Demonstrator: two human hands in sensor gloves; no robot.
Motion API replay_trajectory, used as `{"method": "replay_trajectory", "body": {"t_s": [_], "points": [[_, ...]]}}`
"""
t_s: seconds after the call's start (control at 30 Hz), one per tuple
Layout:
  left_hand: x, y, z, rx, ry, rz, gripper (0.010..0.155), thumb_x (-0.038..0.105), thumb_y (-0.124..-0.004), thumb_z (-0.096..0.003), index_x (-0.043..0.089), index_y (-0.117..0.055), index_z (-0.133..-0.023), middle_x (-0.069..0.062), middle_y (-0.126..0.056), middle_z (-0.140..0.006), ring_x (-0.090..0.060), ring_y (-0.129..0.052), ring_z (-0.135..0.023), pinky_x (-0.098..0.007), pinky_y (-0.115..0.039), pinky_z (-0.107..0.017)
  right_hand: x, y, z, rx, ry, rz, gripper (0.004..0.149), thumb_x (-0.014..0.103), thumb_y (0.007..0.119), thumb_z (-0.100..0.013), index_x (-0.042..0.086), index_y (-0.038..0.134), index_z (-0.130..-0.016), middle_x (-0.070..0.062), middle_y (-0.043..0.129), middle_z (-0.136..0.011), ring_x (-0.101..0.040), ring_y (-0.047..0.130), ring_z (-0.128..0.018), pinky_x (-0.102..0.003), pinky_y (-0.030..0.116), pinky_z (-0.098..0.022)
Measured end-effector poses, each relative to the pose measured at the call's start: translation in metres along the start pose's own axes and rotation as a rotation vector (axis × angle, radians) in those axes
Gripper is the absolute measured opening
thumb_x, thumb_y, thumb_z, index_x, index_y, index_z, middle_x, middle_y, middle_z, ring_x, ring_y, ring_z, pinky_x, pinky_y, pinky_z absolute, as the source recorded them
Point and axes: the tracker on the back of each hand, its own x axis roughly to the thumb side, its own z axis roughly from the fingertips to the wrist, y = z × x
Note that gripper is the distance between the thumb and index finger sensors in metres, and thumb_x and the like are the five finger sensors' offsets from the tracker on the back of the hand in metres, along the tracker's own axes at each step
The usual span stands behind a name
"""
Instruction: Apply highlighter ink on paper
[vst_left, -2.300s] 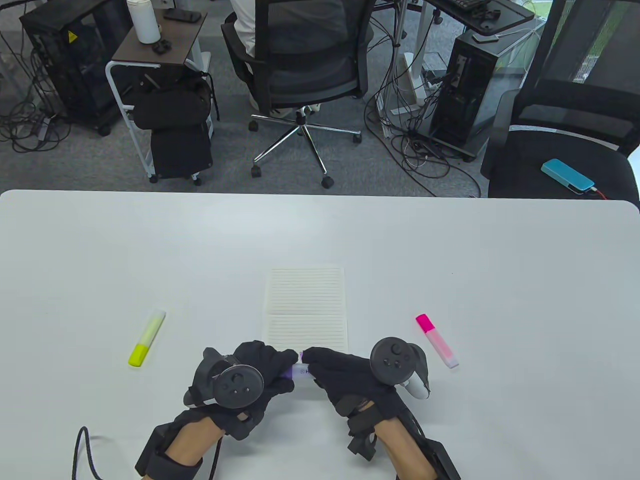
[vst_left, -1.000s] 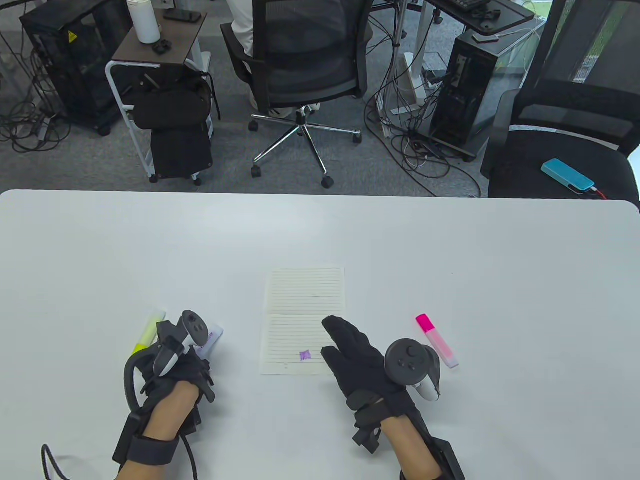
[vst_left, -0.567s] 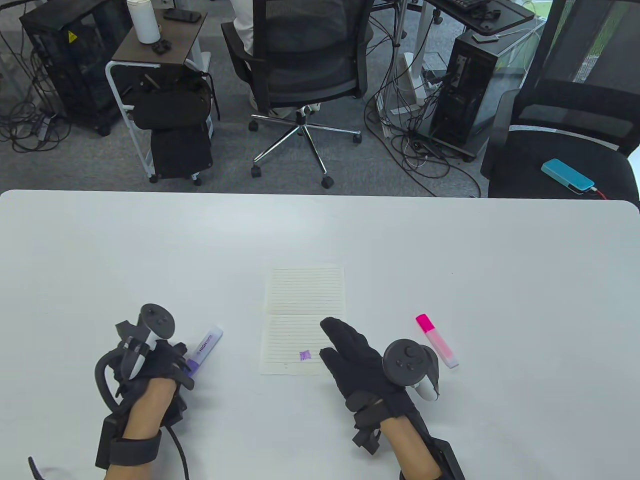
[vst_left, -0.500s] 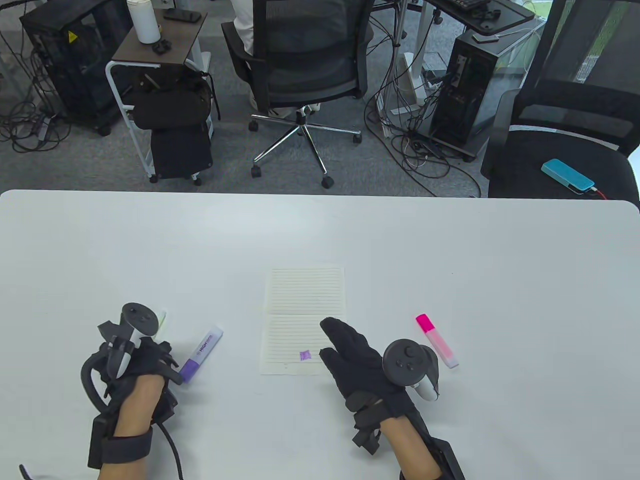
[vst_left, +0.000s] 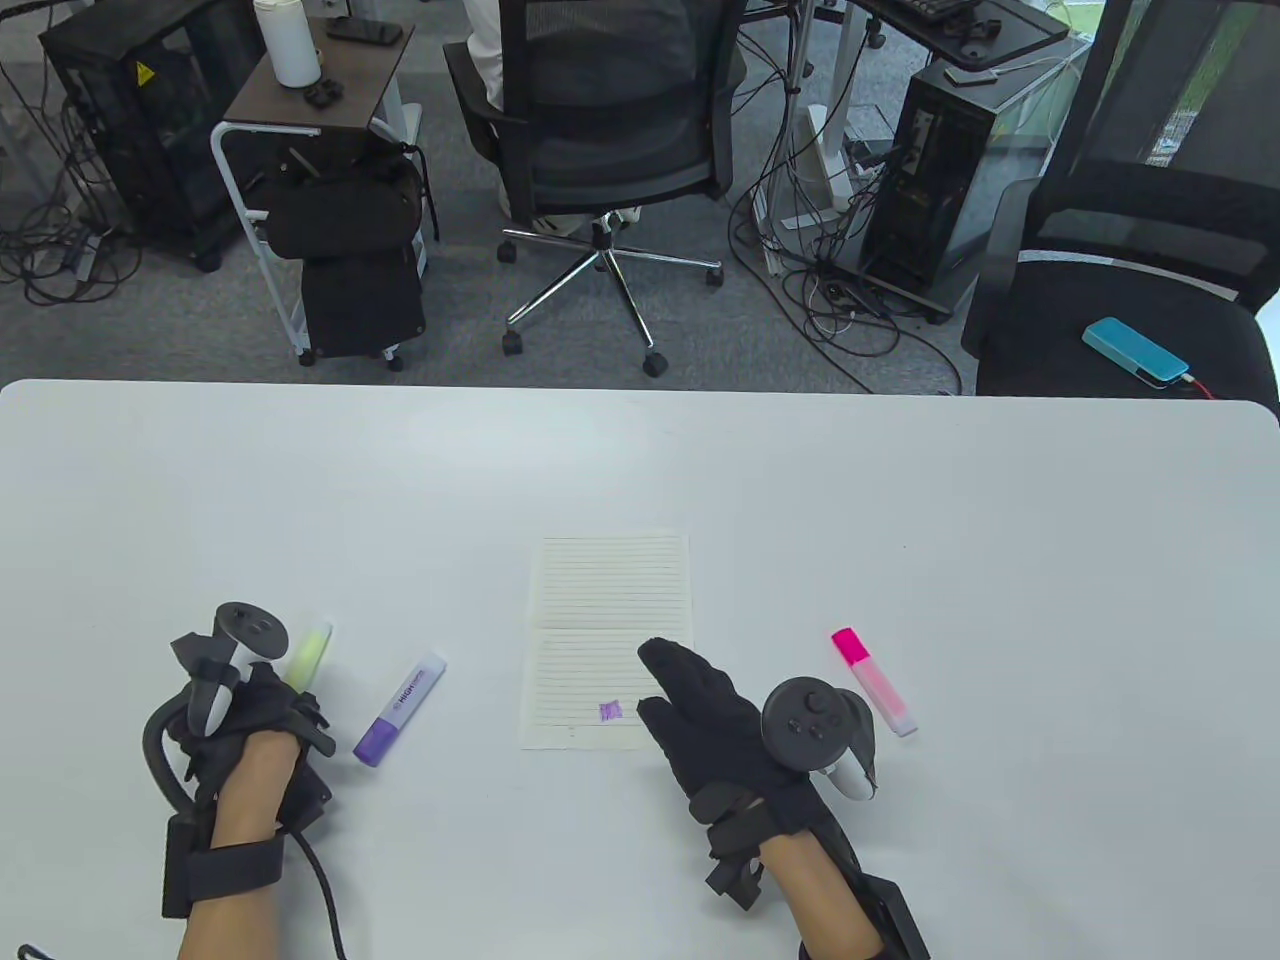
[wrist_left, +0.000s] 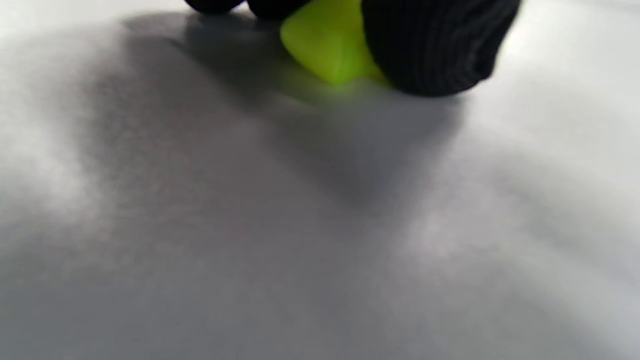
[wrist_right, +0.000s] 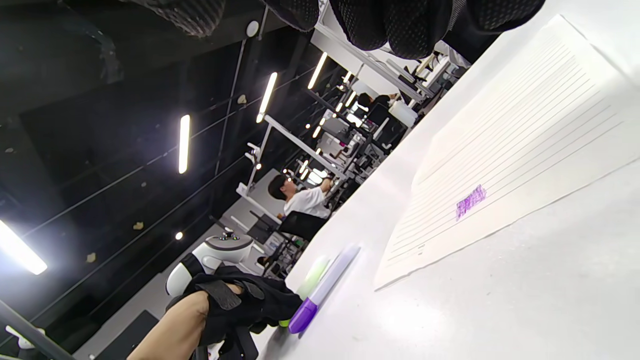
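Observation:
The lined paper (vst_left: 610, 600) lies mid-table with a small purple mark (vst_left: 610, 711) near its bottom edge. My right hand (vst_left: 690, 700) rests flat on the paper's lower right corner, fingers spread and holding nothing. The capped purple highlighter (vst_left: 400, 710) lies free on the table left of the paper. My left hand (vst_left: 285, 700) is over the cap end of the yellow highlighter (vst_left: 310, 650). In the left wrist view my gloved fingers (wrist_left: 435, 45) close on its yellow cap (wrist_left: 327, 55), which still touches the table.
A pink highlighter (vst_left: 873, 682) lies right of my right hand. The white table (vst_left: 900, 520) stretches bare behind the paper. In the right wrist view the paper (wrist_right: 525, 150) and the purple highlighter (wrist_right: 325, 290) show at a tilt.
My left hand laid the purple highlighter on the table, let go, and moved left onto the yellow highlighter. My right hand has stayed on the paper's corner.

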Motion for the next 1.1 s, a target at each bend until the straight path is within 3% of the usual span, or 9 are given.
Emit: {"method": "replay_trajectory", "body": {"t_s": [0.23, 0.33, 0.53, 0.6, 0.67, 0.7, 0.77, 0.87, 1.1], "points": [[0.000, 0.003, -0.002, -0.037, -0.025, -0.015, 0.064, 0.046, -0.082, -0.0387, 0.011, -0.064, -0.089, -0.010, -0.039, -0.103, -0.038, -0.043, -0.097, -0.063, -0.037, -0.073, -0.001, 0.004, -0.001, 0.022, 0.010, 0.010, 0.061, 0.053, 0.057, -0.066, 0.023, 0.039, -0.116, -0.018, 0.042, -0.122, -0.052, 0.047, -0.105, -0.072, 0.044, -0.070], [0.001, 0.004, -0.002, -0.042, -0.045, 0.012, 0.056, 0.045, -0.086, -0.0392, 0.014, -0.072, -0.083, -0.008, -0.046, -0.102, -0.038, -0.046, -0.096, -0.063, -0.039, -0.073, -0.002, 0.005, -0.002, 0.028, 0.014, 0.013, 0.061, 0.053, 0.057, -0.066, 0.022, 0.040, -0.116, -0.019, 0.043, -0.121, -0.052, 0.050, -0.104, -0.072, 0.044, -0.070], [0.000, 0.013, 0.014, 0.096, -0.050, 0.088, 0.054, 0.043, -0.084, -0.0382, 0.022, -0.076, -0.087, -0.007, -0.064, -0.098, -0.037, -0.062, -0.093, -0.063, -0.049, -0.071, -0.003, 0.006, -0.002, 0.035, 0.019, 0.016, 0.061, 0.053, 0.057, -0.066, 0.022, 0.040, -0.116, -0.019, 0.044, -0.120, -0.052, 0.050, -0.103, -0.073, 0.044, -0.070], [0.007, 0.023, 0.029, 0.201, -0.171, 0.112, 0.054, 0.043, -0.084, -0.0373, 0.024, -0.076, -0.087, -0.006, -0.076, -0.094, -0.035, -0.076, -0.087, -0.061, -0.059, -0.068, -0.002, 0.006, -0.002, 0.033, 0.019, 0.018, 0.061, 0.053, 0.057, -0.066, 0.022, 0.040, -0.116, -0.019, 0.044, -0.120, -0.052, 0.050, -0.103, -0.073, 0.044, -0.070], [0.021, 0.030, 0.049, 0.273, -0.381, 0.110, 0.055, 0.043, -0.085, -0.0366, 0.026, -0.075, -0.088, -0.004, -0.088, -0.086, -0.030, -0.093, -0.076, -0.058, -0.072, -0.063, -0.002, 0.006, -0.003, 0.035, 0.018, 0.020, 0.061, 0.053, 0.057, -0.066, 0.022, 0.039, -0.116, -0.019, 0.044, -0.120, -0.052, 0.050, -0.104, -0.073, 0.044, -0.070], [0.027, 0.030, 0.055, 0.278, -0.455, 0.109, 0.056, 0.044, -0.085, -0.0361, 0.026, -0.076, -0.088, -0.004, -0.091, -0.082, -0.028, -0.099, -0.070, -0.056, -0.077, -0.060, -0.002, 0.006, -0.003, 0.034, 0.017, 0.021, 0.061, 0.053, 0.057, -0.066, 0.022, 0.039, -0.116, -0.019, 0.044, -0.120, -0.052, 0.050, -0.103, -0.073, 0.044, -0.070], [0.049, 0.022, 0.075, 0.229, -0.743, 0.112, 0.058, 0.044, -0.084, -0.0360, 0.025, -0.075, -0.090, -0.004, -0.093, -0.079, -0.025, -0.103, -0.064, -0.054, -0.081, -0.056, -0.001, 0.007, -0.003, 0.037, 0.012, 0.021, 0.061, 0.053, 0.058, -0.066, 0.023, 0.038, -0.116, -0.019, 0.045, -0.120, -0.051, 0.052, -0.103, -0.073, 0.044, -0.070], [0.077, 0.005, 0.103, 0.173, -1.001, 0.143, 0.058, 0.043, -0.084, -0.0358, 0.025, -0.074, -0.090, -0.002, -0.093, -0.075, -0.020, -0.106, -0.053, -0.052, -0.084, -0.053, 0.002, 0.008, -0.003, 0.031, 0.003, 0.034, 0.063, 0.051, 0.060, -0.067, 0.026, 0.034, -0.117, -0.018, 0.049, -0.118, -0.049, 0.057, -0.099, -0.072, 0.045, -0.070], [0.124, -0.039, 0.169, 0.125, -1.286, -0.012, 0.058, 0.045, -0.083, -0.0358, 0.024, -0.075, -0.089, 0.000, -0.094, -0.071, -0.018, -0.106, -0.048, -0.051, -0.084, -0.052, 0.012, 0.014, -0.004, 0.053, -0.050, 0.108, 0.069, 0.050, 0.072, -0.065, 0.029, 0.032, -0.117, -0.018, 0.059, -0.111, -0.043, 0.072, -0.089, -0.069, 0.054, -0.069]]}}
